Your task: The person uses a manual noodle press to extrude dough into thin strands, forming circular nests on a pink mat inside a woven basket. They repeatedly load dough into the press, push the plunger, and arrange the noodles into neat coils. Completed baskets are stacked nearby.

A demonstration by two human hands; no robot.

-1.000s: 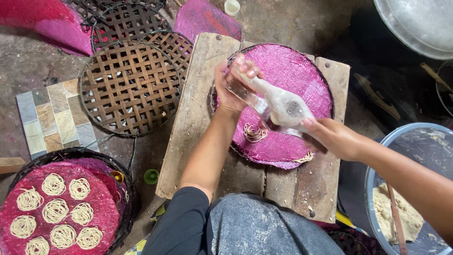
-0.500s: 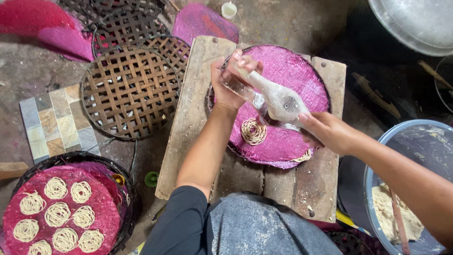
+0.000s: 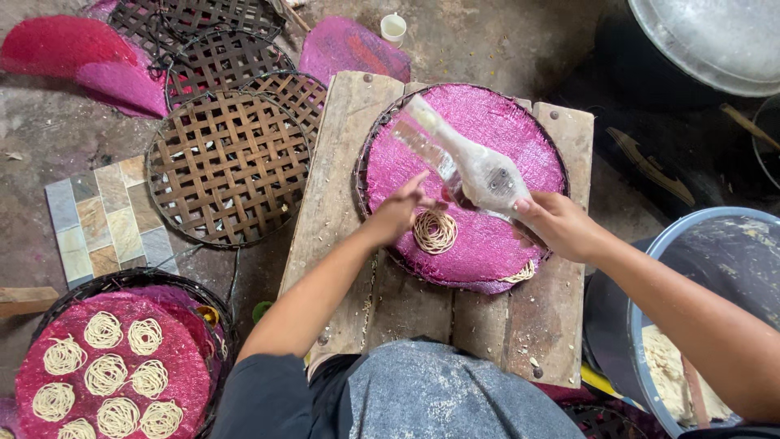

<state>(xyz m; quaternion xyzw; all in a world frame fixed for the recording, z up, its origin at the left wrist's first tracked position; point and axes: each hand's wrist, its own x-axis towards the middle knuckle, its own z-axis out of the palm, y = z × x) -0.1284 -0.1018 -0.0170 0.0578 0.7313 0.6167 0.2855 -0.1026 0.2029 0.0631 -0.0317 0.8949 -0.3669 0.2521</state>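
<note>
Rough concrete floor, stained; a low plank surface [image 3: 341, 179] is set on it, carrying a round tray lined with magenta mesh [image 3: 504, 130]. A plastic dough bottle [image 3: 471, 162] is held over the tray, its long axis slanted from upper left to lower right, the nozzle end at lower right, near a coiled noodle nest [image 3: 435, 231]. The right hand [image 3: 561, 223] is seen with its grip clamped on the bottle's lower end; the left hand [image 3: 398, 213] is beside the bottle, fingers loosely apart, and contact cannot be told. A second nest fragment [image 3: 520, 275] lies at the tray's near rim. Most of the mesh is bare toward the far side. Empty woven bamboo trays [image 3: 227, 167] are stacked left; a filled tray of nests [image 3: 106, 370] sits lower left; a blue tub of dough [image 3: 674, 358] stands right.
</note>
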